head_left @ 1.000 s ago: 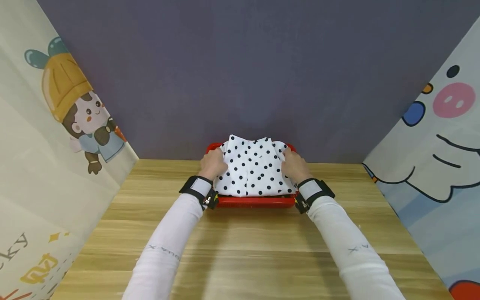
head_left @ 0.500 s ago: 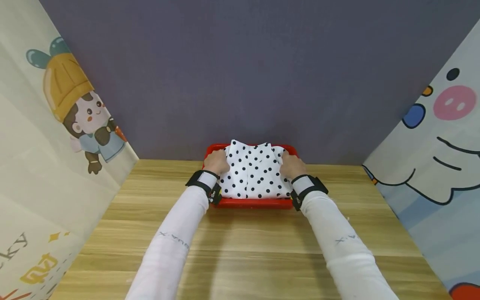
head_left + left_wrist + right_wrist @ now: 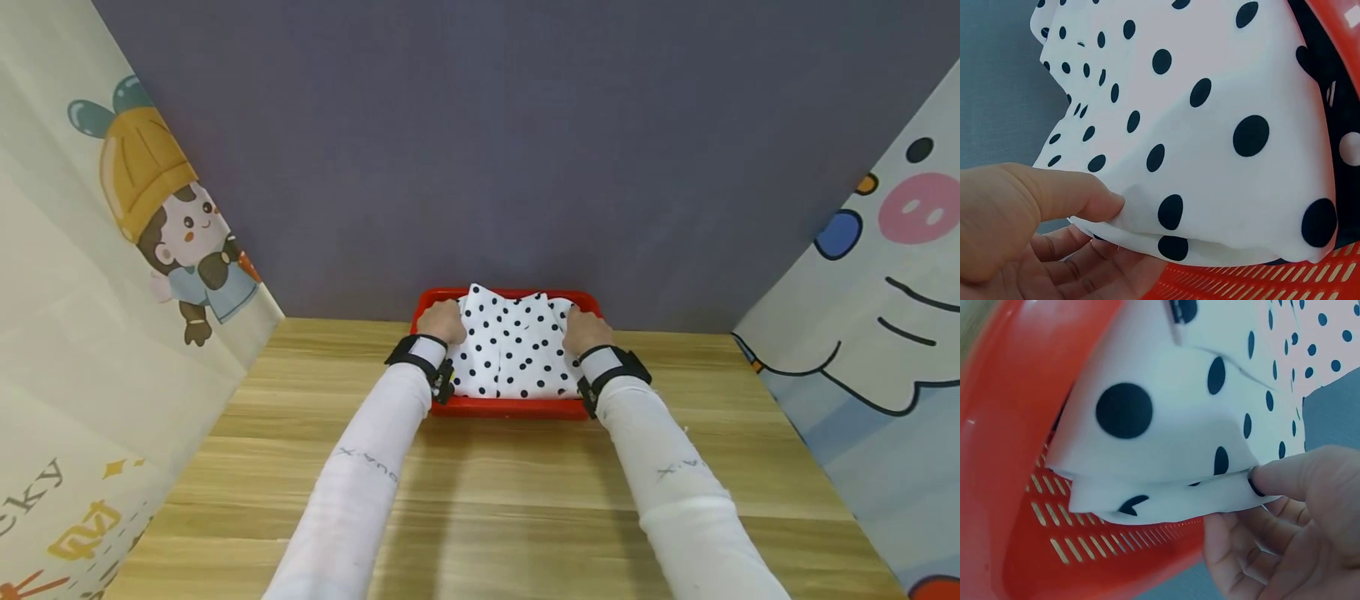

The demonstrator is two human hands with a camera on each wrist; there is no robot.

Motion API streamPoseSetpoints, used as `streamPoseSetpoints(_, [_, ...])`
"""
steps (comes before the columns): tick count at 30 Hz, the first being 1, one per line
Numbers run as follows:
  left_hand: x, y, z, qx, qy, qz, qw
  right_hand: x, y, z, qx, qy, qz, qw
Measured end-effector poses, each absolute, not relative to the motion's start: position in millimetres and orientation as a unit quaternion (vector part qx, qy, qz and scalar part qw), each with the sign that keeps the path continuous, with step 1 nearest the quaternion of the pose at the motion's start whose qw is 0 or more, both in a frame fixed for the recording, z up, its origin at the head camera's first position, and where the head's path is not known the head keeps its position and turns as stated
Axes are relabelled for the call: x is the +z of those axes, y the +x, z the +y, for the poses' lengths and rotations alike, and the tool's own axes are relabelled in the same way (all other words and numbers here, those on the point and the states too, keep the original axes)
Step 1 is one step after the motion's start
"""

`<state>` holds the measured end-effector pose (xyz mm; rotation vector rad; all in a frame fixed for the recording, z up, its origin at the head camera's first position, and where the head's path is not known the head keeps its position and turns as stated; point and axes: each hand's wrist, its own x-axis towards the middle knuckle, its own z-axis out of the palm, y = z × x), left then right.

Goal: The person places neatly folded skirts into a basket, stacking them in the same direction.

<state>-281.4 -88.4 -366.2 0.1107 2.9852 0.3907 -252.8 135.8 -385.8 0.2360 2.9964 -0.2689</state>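
Thumb over, fingers under: the left hand (image 3: 1029,231) pinches the folded edge of a white cloth with black polka dots (image 3: 1197,125) at the lower left of the left wrist view, and the right hand (image 3: 1279,531) pinches the opposite edge the same way at the lower right of the right wrist view. Seen from the head camera, the left hand (image 3: 442,321) and right hand (image 3: 585,329) flank the folded cloth (image 3: 513,350) just below the middle of the frame, where it sits low in a red slotted plastic basket (image 3: 510,407), its far corners rising above the rear rim. The basket stands on a wooden table (image 3: 487,500) against a grey-purple backdrop (image 3: 487,150), with cartoon-printed panels at the left (image 3: 135,250) and right (image 3: 885,275) edges of the frame.

The risks lie in the layers. Each pinch appears to catch only the edge of a stacked fold; should a thumb slide off, the lower layers could droop and the fold come apart, most likely on the right, where the bottom layer already sags below the upper one. The cloth's corners, standing proud of the rim, could catch or spill over the basket's wall. An uneven release of the two hands could drag the cloth askew, and fingers trapped beneath it could pull the fold open when drawn out.
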Motion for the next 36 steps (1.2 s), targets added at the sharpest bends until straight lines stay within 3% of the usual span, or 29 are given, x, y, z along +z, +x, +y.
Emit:
streamPoseSetpoints(15, [-385.3, -295.7, -82.1, 0.112, 0.028, 0.988, 0.104, -399.4, -257.3, 139.3, -0.115, 0.060, 0.989, 0.068])
streamPoseSetpoints(36, [-391.8, -298.8, -84.9, 0.103, 0.006, 0.985, 0.135, -409.1, -268.4, 145.7, -0.124, 0.044, 0.983, 0.131])
